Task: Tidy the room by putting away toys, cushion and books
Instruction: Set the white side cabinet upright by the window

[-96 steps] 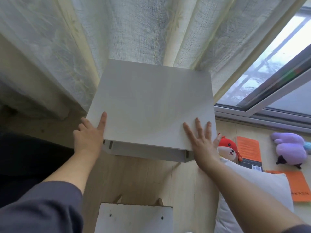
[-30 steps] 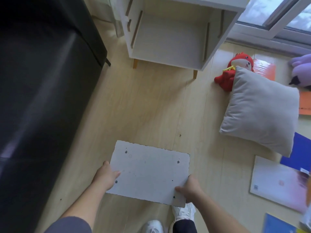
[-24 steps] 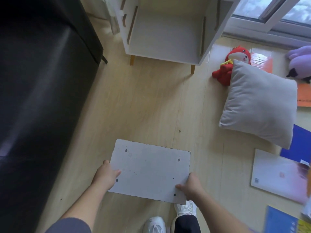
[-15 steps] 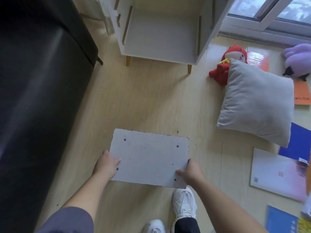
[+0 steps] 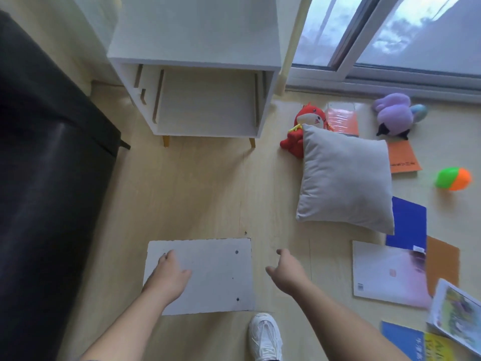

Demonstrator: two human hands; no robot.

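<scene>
A white panel (image 5: 213, 272) with small screw holes lies flat on the wooden floor in front of me. My left hand (image 5: 169, 273) hovers over its left part with loose fingers and holds nothing. My right hand (image 5: 286, 268) hangs to the right of the panel, fingers loosely curled, empty. A grey cushion (image 5: 343, 178) lies to the right, partly over a red plush toy (image 5: 307, 123). A purple plush (image 5: 393, 115), a green-orange toy (image 5: 454, 178) and several books, among them a white book (image 5: 387, 274) and a blue book (image 5: 408, 222), are scattered on the floor.
An open white cabinet (image 5: 197, 82) on short wooden legs stands by the window (image 5: 390, 35). A black sofa (image 5: 41, 178) fills the left side. My white shoe (image 5: 264, 334) is just below the panel's right corner.
Both hands gripped the panel by its near edge and held it above the floor; now it lies flat and both hands have let go. The view has tilted up towards the window.
</scene>
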